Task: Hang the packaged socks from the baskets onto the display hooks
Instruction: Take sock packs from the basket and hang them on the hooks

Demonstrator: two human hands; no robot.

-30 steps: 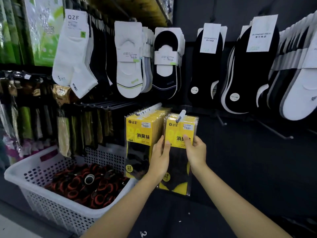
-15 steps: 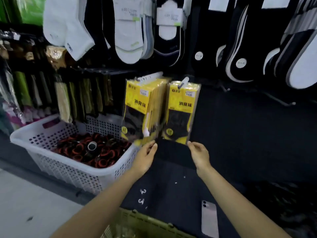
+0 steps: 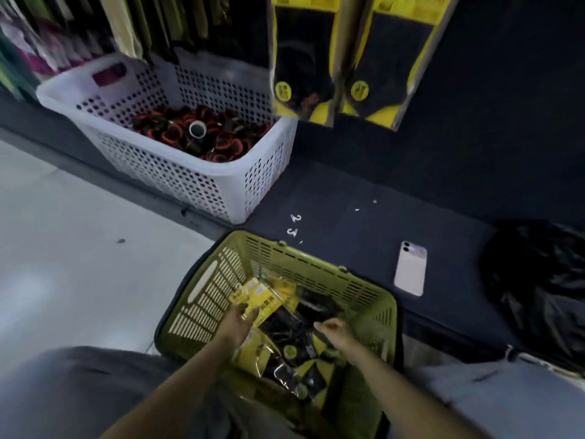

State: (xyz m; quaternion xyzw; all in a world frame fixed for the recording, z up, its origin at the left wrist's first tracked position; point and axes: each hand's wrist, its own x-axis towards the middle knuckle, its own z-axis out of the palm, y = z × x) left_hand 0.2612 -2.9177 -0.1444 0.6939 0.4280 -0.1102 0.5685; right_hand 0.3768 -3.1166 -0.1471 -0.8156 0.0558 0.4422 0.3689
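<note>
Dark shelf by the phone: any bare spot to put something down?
Yes: between the white basket and the phone, bar a few small white bits, and between the phone and the black bag. The green basket is packed with sock packs.

A dark, low display shelf (image 3: 364, 191) runs along the wall, and pale floor (image 3: 79, 248) lies before its front edge. A white perforated basket (image 3: 221, 182) stands on the left part of the shelf, its near corner at the front edge. Two small white hooks (image 3: 294, 224) lie loose mid-shelf, just right of that corner, with a few white specks (image 3: 374, 201) farther back. A pale phone (image 3: 410, 268) lies face down near the front edge. A crumpled black bag (image 3: 538, 289) fills the right end. A green basket (image 3: 316, 267) stands at the front edge; whether it rests on the floor or the shelf cannot be told.
</note>
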